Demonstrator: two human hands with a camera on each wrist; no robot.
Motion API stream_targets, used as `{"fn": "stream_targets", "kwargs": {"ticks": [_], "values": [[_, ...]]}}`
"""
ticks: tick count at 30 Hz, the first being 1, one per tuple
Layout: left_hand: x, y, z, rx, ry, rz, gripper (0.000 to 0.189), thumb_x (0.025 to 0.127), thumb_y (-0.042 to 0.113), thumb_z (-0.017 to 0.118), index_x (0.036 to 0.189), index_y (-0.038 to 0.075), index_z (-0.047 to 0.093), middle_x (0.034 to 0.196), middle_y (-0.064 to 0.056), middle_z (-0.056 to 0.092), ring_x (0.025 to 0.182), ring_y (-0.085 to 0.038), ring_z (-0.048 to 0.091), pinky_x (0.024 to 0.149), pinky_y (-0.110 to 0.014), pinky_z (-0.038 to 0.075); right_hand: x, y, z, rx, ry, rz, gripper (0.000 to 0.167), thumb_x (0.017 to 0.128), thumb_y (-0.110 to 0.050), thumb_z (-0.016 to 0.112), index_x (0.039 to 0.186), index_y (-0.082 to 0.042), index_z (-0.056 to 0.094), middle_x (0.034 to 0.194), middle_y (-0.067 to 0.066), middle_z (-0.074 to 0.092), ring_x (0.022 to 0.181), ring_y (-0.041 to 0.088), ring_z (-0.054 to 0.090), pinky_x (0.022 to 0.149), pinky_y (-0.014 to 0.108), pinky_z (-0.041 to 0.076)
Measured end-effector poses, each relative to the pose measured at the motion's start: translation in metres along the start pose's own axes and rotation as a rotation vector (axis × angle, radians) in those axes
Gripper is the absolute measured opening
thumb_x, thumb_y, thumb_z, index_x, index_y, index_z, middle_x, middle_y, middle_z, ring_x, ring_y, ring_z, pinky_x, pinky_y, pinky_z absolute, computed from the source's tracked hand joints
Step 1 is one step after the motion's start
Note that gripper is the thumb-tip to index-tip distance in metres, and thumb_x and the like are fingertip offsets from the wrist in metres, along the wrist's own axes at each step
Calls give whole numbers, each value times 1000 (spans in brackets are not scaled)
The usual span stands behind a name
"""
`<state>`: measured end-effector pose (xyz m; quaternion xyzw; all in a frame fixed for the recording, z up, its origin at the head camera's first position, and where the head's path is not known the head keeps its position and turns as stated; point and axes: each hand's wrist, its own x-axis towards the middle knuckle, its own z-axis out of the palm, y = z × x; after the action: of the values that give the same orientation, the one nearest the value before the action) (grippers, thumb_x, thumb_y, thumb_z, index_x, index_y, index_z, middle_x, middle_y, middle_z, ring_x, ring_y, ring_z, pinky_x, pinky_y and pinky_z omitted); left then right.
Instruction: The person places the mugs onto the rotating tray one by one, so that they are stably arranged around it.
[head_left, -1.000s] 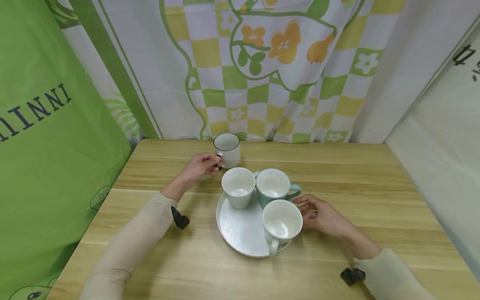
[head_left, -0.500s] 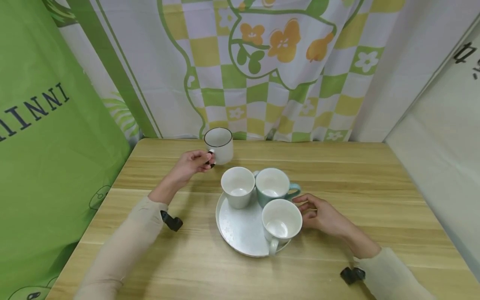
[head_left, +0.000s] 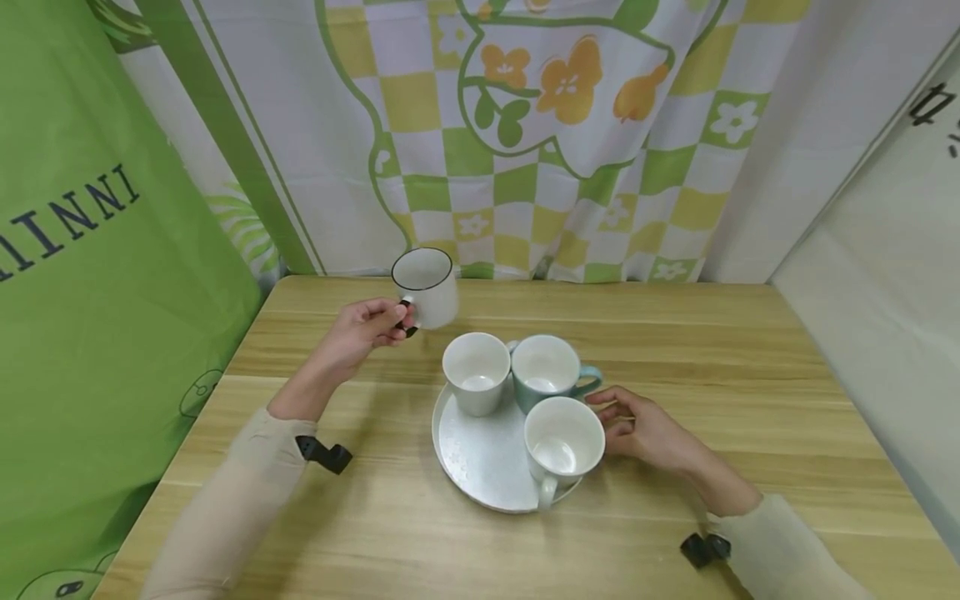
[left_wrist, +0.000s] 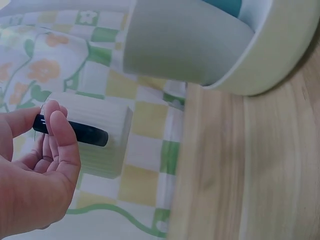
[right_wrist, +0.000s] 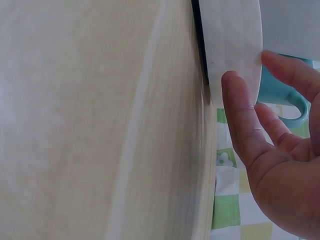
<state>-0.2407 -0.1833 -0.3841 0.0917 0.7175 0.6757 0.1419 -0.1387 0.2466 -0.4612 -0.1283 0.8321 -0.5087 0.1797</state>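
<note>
My left hand (head_left: 352, 335) grips the black handle (left_wrist: 92, 134) of a white enamel-style mug (head_left: 437, 305) with a dark rim. That mug is lifted off the table, behind and left of a round, pale tray (head_left: 480, 467). On the tray stand a white cup (head_left: 476, 379) at the back left, a teal mug (head_left: 529, 402) at the back right and a white mug (head_left: 562, 442) at the front right, its handle toward me. My right hand (head_left: 658, 437) is at the tray's right edge; in the right wrist view its loosely bent fingers touch the side wall.
The wooden table (head_left: 750, 400) runs back to a checkered, flowered curtain (head_left: 517, 192). A green cloth (head_left: 112, 317) hangs along the left side and a white one (head_left: 885, 250) along the right. Black wrist cameras (head_left: 324, 454) sit on both forearms.
My left hand has drawn the dark-rimmed mug leftward and up, away from the tray. The right hand, the tray and the cups on it have stayed in place.
</note>
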Motion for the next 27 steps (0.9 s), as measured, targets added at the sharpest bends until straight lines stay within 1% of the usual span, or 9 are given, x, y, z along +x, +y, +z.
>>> {"fn": "stream_targets", "kwargs": {"ticks": [2,6,17,24,27], "values": [[-5,5,1,3,-1,1,29,103,22,57,116,-4,61,97,3,68,78,-6,62,74,-19,56,0,-1,0,-5,4,0,64,80,-15,84,133,1,52,115,20,68,92,16,67,76,22,55],[-13,10,3,7,0,8,32,102,22,58,119,-5,60,97,3,67,78,-6,61,73,-19,54,-1,-2,-1,-21,12,-4,62,81,-16,84,132,0,53,115,19,69,98,17,65,76,22,54],[-31,15,6,6,-8,44,26,102,19,58,113,-3,61,95,3,67,76,-6,61,72,-21,53,-1,-4,-1,-22,13,14,62,81,-18,84,132,-1,53,115,17,69,101,20,64,77,22,54],[-44,18,9,33,-9,27,33,102,21,59,117,-8,59,96,2,68,77,-8,60,72,-21,54,-1,-2,0,-5,10,9,63,80,-15,84,133,0,52,114,19,69,94,15,66,76,22,55],[-50,21,11,39,-14,24,34,101,22,60,118,-8,59,96,2,68,77,-9,61,73,-21,54,-1,-1,1,6,4,9,63,80,-14,83,133,1,52,114,21,68,90,14,67,76,22,55]]}}
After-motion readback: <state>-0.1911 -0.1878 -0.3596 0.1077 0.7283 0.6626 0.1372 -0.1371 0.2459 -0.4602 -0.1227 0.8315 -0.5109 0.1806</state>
